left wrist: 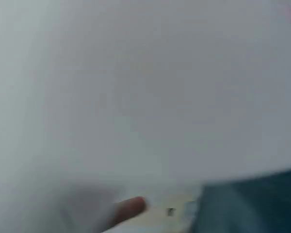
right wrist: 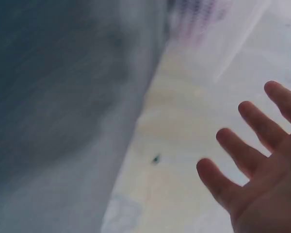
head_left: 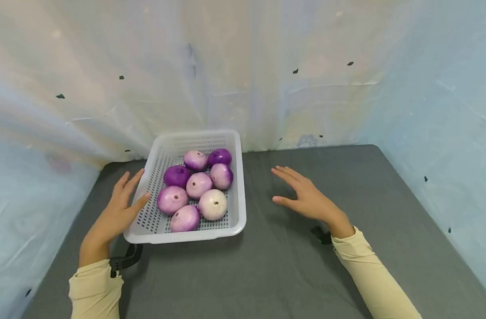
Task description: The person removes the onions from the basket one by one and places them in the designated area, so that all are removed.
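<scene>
A white perforated plastic basket (head_left: 242, 199) stands on the dark table, holding several onions. Most are purple or pale pink, such as a deep purple onion (head_left: 177, 176); one onion (head_left: 213, 204) is nearly white. Beside the basket's left rim is my left hand (head_left: 117, 210), fingers spread and thumb reaching over the rim; whether it touches cannot be told. A blurred pale surface fills most of the left wrist view, with one fingertip (left wrist: 131, 207) low down. To the right of the basket, my right hand (head_left: 307, 195) hovers over the table, fingers extended, holding nothing.
The dark grey table (head_left: 267, 274) runs up to a pale plastic sheet (head_left: 243, 66) hung behind it. Bluish sheeting (head_left: 446, 110) borders the right side. A black wrist strap (head_left: 125, 261) sits at the left wrist.
</scene>
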`<action>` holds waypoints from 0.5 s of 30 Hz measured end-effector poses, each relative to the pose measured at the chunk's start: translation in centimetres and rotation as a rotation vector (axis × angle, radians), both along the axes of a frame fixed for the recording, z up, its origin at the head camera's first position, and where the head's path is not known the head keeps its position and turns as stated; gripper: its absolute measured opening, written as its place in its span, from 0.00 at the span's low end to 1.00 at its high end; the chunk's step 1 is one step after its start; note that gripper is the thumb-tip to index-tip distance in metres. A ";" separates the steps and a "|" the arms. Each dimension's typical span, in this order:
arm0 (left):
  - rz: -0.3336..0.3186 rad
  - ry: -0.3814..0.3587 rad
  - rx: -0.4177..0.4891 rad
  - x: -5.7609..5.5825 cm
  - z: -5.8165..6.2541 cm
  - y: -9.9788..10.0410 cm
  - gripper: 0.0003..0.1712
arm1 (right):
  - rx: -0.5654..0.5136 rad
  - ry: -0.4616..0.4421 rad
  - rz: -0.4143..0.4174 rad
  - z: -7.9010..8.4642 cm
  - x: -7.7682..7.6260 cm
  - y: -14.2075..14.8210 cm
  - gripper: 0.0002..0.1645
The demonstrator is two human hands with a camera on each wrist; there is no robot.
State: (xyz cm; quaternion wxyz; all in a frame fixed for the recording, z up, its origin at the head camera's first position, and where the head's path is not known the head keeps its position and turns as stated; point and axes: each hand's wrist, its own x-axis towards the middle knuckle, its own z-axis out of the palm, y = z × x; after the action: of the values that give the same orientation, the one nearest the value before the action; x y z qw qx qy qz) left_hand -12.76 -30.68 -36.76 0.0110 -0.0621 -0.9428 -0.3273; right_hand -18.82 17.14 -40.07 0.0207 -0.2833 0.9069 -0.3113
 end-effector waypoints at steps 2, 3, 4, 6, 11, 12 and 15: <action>-0.026 -0.047 0.122 -0.5 -0.8 -0.5 0.42 | -0.050 -0.011 0.030 0.9 0.0 -1.0 0.46; -0.031 -0.076 0.163 -0.7 -1.3 -0.6 0.42 | -0.070 -0.016 0.041 1.3 -0.1 -1.5 0.46; -0.036 -0.100 0.206 -0.9 -1.7 -0.7 0.41 | -0.084 -0.020 0.051 1.7 -0.1 -2.0 0.46; -0.044 -0.133 0.278 -1.1 -2.5 -0.8 0.38 | -0.106 -0.021 0.078 2.3 -0.4 -3.1 0.47; 0.002 -0.189 0.412 -1.3 -3.3 -0.8 0.33 | -0.145 -0.020 0.153 3.7 -1.0 -6.0 0.49; 0.014 -0.194 0.434 -1.1 -3.3 -0.8 0.32 | -0.148 -0.020 0.167 3.8 -1.0 -6.6 0.49; 0.054 -0.214 0.475 -0.8 -3.3 -0.6 0.32 | -0.145 -0.010 0.219 4.0 -1.4 -8.7 0.49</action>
State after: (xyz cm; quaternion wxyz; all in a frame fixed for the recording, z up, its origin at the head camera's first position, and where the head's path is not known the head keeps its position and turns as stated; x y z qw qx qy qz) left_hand -13.59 -31.29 -40.08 -0.0656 0.0022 -0.8367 -0.5437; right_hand -20.19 8.46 -36.09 0.0386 -0.3799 0.8455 -0.3732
